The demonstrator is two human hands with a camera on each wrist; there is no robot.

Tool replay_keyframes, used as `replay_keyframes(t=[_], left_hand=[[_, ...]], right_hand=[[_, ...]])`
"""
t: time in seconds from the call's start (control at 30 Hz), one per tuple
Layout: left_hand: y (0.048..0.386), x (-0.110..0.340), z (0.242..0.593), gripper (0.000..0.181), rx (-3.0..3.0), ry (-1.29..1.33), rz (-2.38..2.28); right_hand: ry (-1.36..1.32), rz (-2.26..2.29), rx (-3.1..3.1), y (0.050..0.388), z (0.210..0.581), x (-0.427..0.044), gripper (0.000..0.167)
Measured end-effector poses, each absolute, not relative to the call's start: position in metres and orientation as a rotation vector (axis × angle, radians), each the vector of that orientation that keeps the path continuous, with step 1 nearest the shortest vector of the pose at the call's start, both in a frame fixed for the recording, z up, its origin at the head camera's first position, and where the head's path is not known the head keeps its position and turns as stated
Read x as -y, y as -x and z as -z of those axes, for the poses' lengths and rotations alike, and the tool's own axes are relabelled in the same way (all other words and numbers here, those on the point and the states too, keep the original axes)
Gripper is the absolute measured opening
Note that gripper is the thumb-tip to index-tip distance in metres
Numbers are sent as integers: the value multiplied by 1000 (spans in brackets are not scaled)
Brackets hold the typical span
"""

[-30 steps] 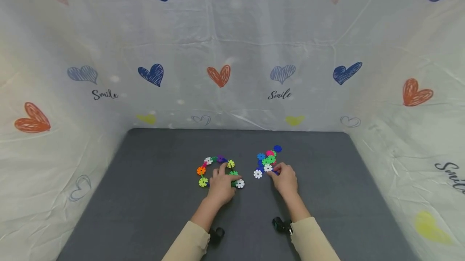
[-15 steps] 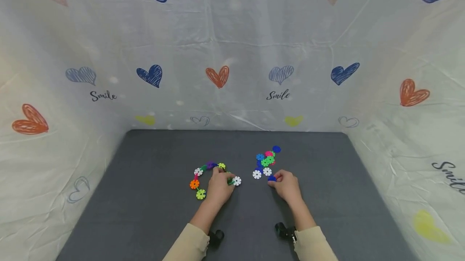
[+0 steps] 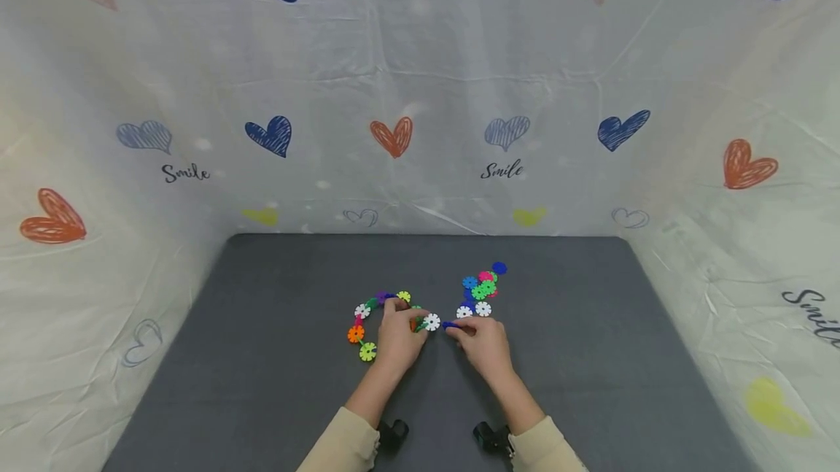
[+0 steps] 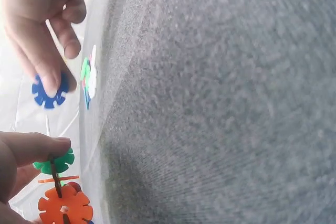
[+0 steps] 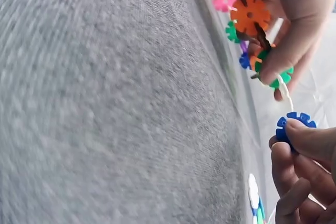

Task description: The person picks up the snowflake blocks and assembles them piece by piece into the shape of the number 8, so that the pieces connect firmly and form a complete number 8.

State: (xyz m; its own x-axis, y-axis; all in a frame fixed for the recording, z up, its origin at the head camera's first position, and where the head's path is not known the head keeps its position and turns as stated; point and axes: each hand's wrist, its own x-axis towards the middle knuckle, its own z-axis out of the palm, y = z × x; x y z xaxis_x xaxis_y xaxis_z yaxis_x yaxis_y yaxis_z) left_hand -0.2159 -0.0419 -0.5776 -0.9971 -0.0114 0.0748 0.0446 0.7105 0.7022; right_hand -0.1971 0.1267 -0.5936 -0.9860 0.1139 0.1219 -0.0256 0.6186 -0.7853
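My left hand (image 3: 402, 337) pinches the green disc (image 4: 62, 162) near the end of a chain of notched, flower-like plastic discs. At that end sits a white disc (image 3: 431, 322), joined edge-on to the green one. Behind the fingers the chain curves round through an orange disc (image 3: 356, 334) to a yellow-green disc (image 3: 367, 351); part of it is hidden by the hand. A blue disc (image 5: 295, 126) is pinched between the thumb and fingers of my right hand (image 3: 484, 346). It is close to the white disc; whether they touch I cannot tell.
Beyond my right hand lies a loose pile of discs, among them a green disc (image 3: 488, 287) and a white disc (image 3: 483, 308). A dark blue disc (image 3: 499, 268) lies at its far end. The grey table (image 3: 275, 384) meets a heart-printed curtain (image 3: 420, 165) behind.
My right hand has picked the blue disc from the pile and brought it left to the white disc. My left hand has lifted the chain's end, and the chain has shifted.
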Motion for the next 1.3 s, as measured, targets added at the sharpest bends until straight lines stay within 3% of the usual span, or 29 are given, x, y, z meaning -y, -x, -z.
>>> replay_keyframes(t=[0.2,0.53,0.77,0.9,1.13,1.3], left_hand=[[215,39,578,28,2868,86,1126],[214,37,582,31,2853,211,1045],[214,38,584,30,2834,277,1064],[214,37,585,30,2842,201,1075],[213,42,581,47,2909,108,1134],[216,45,579,37,2904,248,774]], right_hand=[[40,-1201,2674,196,592,-122,10],[-234,-662,2644,193,592,-119,9],[-317,-592,2628,194,593,-117,10],[-233,-762,2719,195,593,-120,18],[172,-936,2695,205,597,-156,26],[372,-926,2805,219,600,-174,41]])
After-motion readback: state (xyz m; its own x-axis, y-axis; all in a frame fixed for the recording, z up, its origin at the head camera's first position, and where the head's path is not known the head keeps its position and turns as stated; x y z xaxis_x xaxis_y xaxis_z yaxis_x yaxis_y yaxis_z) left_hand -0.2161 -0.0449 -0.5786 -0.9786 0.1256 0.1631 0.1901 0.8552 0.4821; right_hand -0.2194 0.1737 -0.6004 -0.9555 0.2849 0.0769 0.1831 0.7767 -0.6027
